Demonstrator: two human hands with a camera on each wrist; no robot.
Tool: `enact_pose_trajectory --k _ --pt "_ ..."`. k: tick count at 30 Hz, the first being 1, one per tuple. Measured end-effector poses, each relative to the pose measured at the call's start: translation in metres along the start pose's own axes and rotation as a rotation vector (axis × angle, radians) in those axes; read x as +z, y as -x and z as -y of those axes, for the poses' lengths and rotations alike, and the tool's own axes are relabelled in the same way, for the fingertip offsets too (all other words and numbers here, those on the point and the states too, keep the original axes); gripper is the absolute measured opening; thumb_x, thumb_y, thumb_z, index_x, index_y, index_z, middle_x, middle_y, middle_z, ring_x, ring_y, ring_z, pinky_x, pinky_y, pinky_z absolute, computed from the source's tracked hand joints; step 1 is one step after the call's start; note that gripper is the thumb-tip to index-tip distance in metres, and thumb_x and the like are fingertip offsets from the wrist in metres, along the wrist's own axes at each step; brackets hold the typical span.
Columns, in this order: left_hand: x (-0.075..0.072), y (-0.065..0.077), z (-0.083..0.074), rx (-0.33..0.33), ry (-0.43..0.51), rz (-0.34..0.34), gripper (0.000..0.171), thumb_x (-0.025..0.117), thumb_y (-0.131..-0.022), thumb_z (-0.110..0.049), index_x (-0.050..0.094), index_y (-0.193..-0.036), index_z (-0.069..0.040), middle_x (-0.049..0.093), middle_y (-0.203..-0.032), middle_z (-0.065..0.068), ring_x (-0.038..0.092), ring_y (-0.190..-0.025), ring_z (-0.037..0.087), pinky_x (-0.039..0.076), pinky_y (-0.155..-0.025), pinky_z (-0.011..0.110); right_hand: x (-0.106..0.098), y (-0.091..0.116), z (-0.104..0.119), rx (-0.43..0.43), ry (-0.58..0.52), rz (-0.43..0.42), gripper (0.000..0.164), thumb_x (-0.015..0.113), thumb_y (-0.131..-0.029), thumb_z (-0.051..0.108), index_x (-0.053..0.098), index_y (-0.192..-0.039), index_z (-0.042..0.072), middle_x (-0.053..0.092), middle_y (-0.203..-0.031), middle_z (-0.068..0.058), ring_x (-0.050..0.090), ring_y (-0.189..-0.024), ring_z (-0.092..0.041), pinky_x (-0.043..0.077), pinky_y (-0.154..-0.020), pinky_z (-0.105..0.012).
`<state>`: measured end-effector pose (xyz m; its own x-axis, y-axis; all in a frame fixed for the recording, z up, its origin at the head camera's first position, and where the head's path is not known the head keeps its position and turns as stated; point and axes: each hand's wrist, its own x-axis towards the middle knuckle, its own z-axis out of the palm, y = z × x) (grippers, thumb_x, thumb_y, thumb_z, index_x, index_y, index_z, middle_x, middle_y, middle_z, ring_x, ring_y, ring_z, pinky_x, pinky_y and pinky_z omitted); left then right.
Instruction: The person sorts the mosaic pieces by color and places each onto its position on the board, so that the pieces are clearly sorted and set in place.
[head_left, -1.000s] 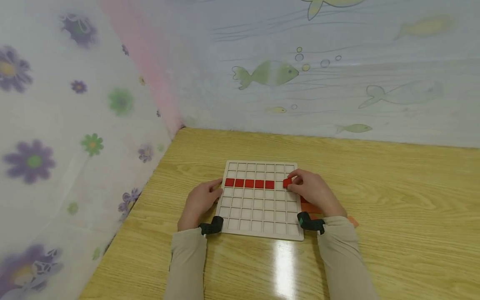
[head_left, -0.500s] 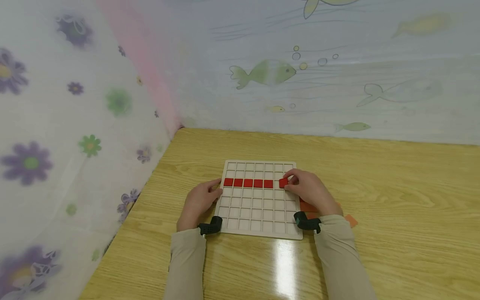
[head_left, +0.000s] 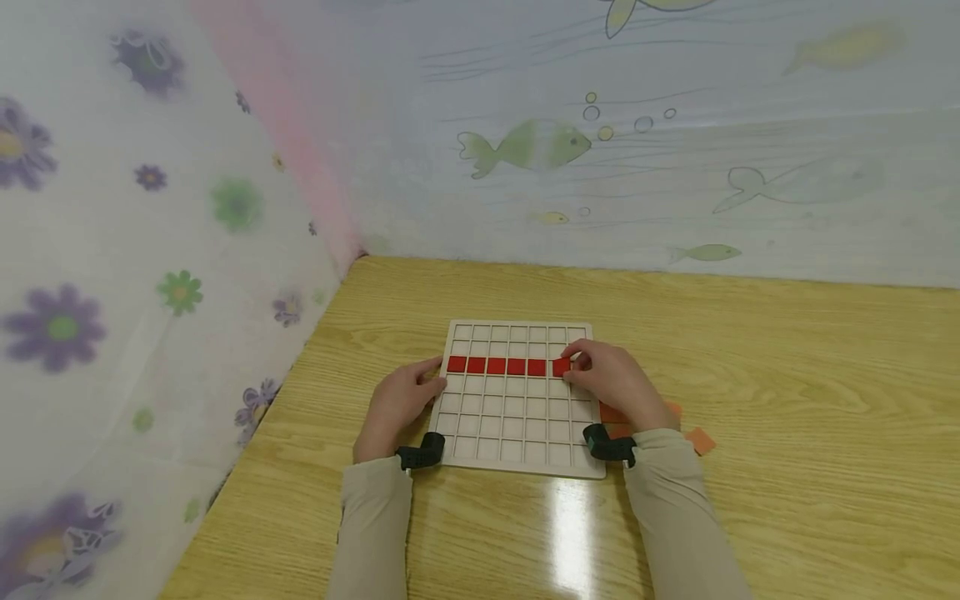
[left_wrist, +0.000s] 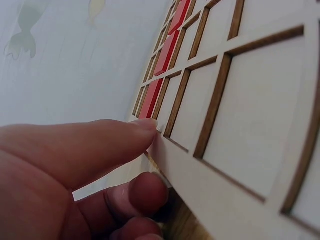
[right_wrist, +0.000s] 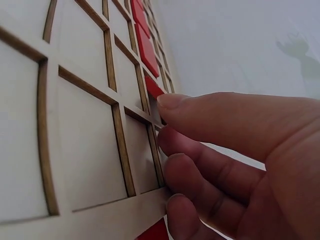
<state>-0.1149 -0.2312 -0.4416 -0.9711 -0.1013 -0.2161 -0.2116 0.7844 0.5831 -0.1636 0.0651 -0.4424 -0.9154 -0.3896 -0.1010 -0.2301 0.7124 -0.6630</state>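
A pale wooden grid board lies on the table, with several red square tiles in a row across its left and middle columns. Thumb and fingertips of my right hand pinch another red tile at the sixth column, in line with that row. In the right wrist view this tile looks slightly tilted, partly behind the thumb. My left hand holds the board's left edge. The left wrist view shows its thumb on the rim beside the end tile, with curled fingers below.
Orange tiles lie on the wooden table right of the board, partly hidden by my right wrist. A red piece shows under my right fingers. A painted wall stands behind, a flowered one at left.
My right hand has moved left with the red tile, from the last column to the sixth, beside the row. More of the orange tiles shows. My left hand stays at the board's edge.
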Motion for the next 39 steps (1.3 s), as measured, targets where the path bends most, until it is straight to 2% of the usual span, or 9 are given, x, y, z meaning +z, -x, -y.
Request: enact_pose_trajectory --k 12,18,27,39 --pt "0.0011 0.0006 -0.0007 -0.008 -0.008 -0.008 0.044 0.056 -0.086 -0.035 0.049 -0.129 -0.027 0.053 -0.071 -0.001 0.045 -0.060 0.016 0.035 -0.057 0.029 0.0040 -0.0015 -0.0001 -0.013 0.072 -0.001 0.025 0.063 -0.083 0.019 0.061 -0.107 0.014 0.055 -0.078 0.002 0.048 -0.069 -0.015 0.038 -0.064 -0.030" --pt "0.0009 0.0003 -0.0008 -0.003 -0.019 -0.019 0.044 0.056 -0.086 -0.034 0.049 -0.129 -0.028 0.057 -0.076 -0.003 0.047 -0.064 0.015 0.035 -0.060 0.029 0.0044 -0.0017 -0.0007 -0.027 0.072 -0.005 0.025 0.062 -0.083 0.018 0.062 -0.108 0.014 0.055 -0.077 0.003 0.048 -0.068 -0.014 0.038 -0.064 -0.031" --pt "0.0012 0.0005 -0.0004 -0.019 -0.010 0.000 0.045 0.056 -0.087 -0.034 0.048 -0.130 -0.028 0.050 -0.067 0.000 0.043 -0.056 0.016 0.034 -0.053 0.028 0.0047 -0.0019 -0.0010 -0.045 0.069 -0.007 0.024 0.062 -0.083 0.018 0.063 -0.107 0.014 0.056 -0.078 0.003 0.049 -0.071 -0.014 0.039 -0.067 -0.032" --pt "0.0008 0.0003 -0.0002 -0.003 -0.018 -0.006 0.045 0.056 -0.087 -0.034 0.048 -0.131 -0.027 0.050 -0.067 0.001 0.043 -0.057 0.017 0.034 -0.055 0.029 0.0044 -0.0019 -0.0032 -0.044 0.043 -0.017 0.026 0.061 -0.083 0.018 0.062 -0.109 0.014 0.057 -0.080 0.003 0.049 -0.072 -0.014 0.040 -0.068 -0.032"
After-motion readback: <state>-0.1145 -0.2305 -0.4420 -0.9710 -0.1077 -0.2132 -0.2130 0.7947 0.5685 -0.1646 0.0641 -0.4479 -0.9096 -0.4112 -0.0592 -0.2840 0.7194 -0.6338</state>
